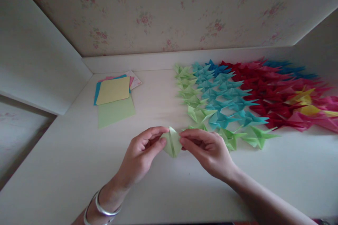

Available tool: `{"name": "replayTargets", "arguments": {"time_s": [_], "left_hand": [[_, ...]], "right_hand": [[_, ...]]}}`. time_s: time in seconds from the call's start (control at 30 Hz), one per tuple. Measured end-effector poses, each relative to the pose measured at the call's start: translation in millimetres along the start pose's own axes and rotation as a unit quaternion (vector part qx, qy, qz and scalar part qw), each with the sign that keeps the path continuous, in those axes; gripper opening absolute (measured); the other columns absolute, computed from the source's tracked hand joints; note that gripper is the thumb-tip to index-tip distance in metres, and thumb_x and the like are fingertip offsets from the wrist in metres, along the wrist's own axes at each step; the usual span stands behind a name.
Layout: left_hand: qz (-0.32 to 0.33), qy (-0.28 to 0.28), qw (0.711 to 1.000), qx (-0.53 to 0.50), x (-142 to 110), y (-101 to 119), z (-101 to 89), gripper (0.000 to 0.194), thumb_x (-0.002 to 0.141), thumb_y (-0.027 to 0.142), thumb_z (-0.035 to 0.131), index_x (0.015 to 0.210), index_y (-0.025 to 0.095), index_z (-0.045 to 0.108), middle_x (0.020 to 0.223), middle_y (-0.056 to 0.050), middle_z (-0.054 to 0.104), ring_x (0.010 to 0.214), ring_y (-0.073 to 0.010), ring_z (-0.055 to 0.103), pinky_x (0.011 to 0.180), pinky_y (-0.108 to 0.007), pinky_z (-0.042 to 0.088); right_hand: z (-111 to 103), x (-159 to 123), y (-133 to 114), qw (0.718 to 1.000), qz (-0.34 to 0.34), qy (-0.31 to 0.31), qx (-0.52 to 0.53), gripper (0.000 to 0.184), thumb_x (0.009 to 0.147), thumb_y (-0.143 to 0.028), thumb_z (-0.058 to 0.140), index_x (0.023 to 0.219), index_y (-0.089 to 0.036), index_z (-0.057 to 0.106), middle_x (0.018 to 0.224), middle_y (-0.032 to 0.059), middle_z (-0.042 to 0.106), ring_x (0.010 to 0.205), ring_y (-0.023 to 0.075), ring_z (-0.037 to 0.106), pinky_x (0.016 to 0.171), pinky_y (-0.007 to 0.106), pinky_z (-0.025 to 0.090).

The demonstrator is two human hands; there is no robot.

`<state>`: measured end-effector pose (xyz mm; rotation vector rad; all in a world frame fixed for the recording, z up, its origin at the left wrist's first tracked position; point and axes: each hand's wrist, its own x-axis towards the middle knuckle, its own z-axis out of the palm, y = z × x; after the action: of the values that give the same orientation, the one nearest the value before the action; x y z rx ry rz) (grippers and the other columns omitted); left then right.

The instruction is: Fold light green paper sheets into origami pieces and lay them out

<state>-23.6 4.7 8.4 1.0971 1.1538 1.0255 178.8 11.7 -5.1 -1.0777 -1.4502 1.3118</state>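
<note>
A pale green folded origami paper point(173, 145) is held up between my two hands, just above the white table. It has a diamond shape with a slit down its middle and a point at the top. My left hand point(141, 151) pinches its left corner between thumb and fingers; two silver bangles circle that wrist. On the opposite corner, the thumb and index finger of my right hand point(207, 149) are closed. The right hand's other fingers are curled and partly hidden. Just behind this hand lie green paper cranes point(229, 137), partly covered by it.
Rows of folded cranes in turquoise point(221, 120), red point(253, 93), pink and yellow point(303, 96) fill the right back of the white table point(158, 190). Flat paper squares point(114, 90) are stacked at the back left, a light green sheet point(116, 111) lowest. A flowered wall point(148, 10) rises behind.
</note>
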Motion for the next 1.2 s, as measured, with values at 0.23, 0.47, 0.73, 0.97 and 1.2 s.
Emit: {"name": "replayTargets", "arguments": {"time_s": [0.23, 0.47, 0.73, 0.97, 1.2], "left_hand": [[0.018, 0.047, 0.995, 0.089, 0.9, -1.0, 1.7, 0.022, 0.085, 0.031, 0.075, 0.105, 0.023, 0.076, 0.098, -0.005, 0.080, 0.087, -0.0191, 0.074, 0.076, -0.023, 0.057], [0.040, 0.047, 0.990, 0.128, 0.9, -0.5, -0.6, 0.012, 0.086, 0.027, 0.072, 0.091, 0.023, 0.082, 0.089, -0.004, 0.081, 0.078, -0.0191, 0.072, 0.068, -0.024, 0.055], [0.006, 0.019, 0.987, 0.162, 1.8, -2.2, 0.8, 0.041, 0.088, 0.038, 0.070, 0.126, 0.024, 0.070, 0.064, 0.004, 0.067, 0.050, -0.0102, 0.049, 0.044, -0.019, 0.036], [0.000, 0.049, 0.992, 0.113, 2.3, -1.0, 1.8, 0.025, 0.087, 0.040, 0.071, 0.099, 0.019, 0.076, 0.078, -0.002, 0.075, 0.066, -0.0141, 0.063, 0.056, -0.020, 0.047], [-0.022, 0.069, 0.997, 0.008, 1.8, -3.1, 3.8, 0.032, 0.088, 0.039, 0.072, 0.115, 0.022, 0.070, 0.088, -0.004, 0.080, 0.086, -0.0180, 0.073, 0.078, -0.023, 0.055]], "right_hand": [[4.7, -4.5, -0.4, 0.998, 0.002, -0.027, -0.061, 0.012, 0.091, -0.023, 0.066, 0.088, -0.017, 0.075, 0.070, 0.0037, 0.074, 0.061, 0.0153, 0.071, 0.055, 0.022, 0.059], [8.5, -5.4, -2.7, 0.998, -0.004, -0.034, -0.053, 0.013, 0.089, -0.023, 0.066, 0.087, -0.017, 0.077, 0.068, 0.0041, 0.074, 0.058, 0.0161, 0.072, 0.052, 0.022, 0.057], [9.3, -0.2, 3.0, 0.999, 0.011, -0.023, -0.038, 0.013, 0.089, -0.023, 0.067, 0.087, -0.018, 0.078, 0.074, 0.0044, 0.076, 0.064, 0.0159, 0.072, 0.057, 0.024, 0.058], [7.8, -1.6, 0.0, 0.985, 0.109, -0.075, 0.110, 0.030, 0.087, -0.035, 0.073, 0.112, -0.018, 0.070, 0.080, 0.0023, 0.074, 0.072, 0.0140, 0.070, 0.067, 0.025, 0.058], [8.9, 3.6, -2.0, 0.980, 0.125, -0.085, 0.133, 0.029, 0.087, -0.041, 0.072, 0.103, -0.016, 0.072, 0.083, 0.0033, 0.074, 0.076, 0.0150, 0.069, 0.071, 0.026, 0.057]]}}
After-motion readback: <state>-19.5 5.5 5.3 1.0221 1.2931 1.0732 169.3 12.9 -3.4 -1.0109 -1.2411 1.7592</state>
